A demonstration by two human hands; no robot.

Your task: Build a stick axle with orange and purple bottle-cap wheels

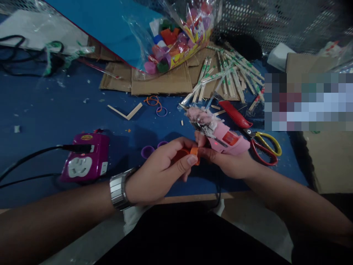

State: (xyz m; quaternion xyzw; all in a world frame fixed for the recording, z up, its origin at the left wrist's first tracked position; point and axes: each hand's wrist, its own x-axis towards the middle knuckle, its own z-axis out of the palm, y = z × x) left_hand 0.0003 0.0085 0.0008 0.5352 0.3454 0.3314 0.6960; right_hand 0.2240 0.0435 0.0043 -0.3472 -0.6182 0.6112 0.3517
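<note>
My left hand (160, 169), with a metal watch on its wrist, is closed on a small orange bottle cap (193, 151) near the table's front edge. My right hand (228, 162) grips a pink hot glue gun (220, 134) whose nozzle points up and to the left, away from me. The two hands touch at the orange cap. Just beyond my left fingers, two purple caps (148, 151) lie on the blue tabletop.
A purple power strip (85, 160) with a black plug sits at left. Red-and-yellow scissors (261, 143) and a red knife (234, 114) lie right. Wrapped chopsticks (231, 75), cardboard (162, 82), a bag of coloured caps (173, 40), rubber bands (156, 103) and glued sticks (127, 112) lie behind.
</note>
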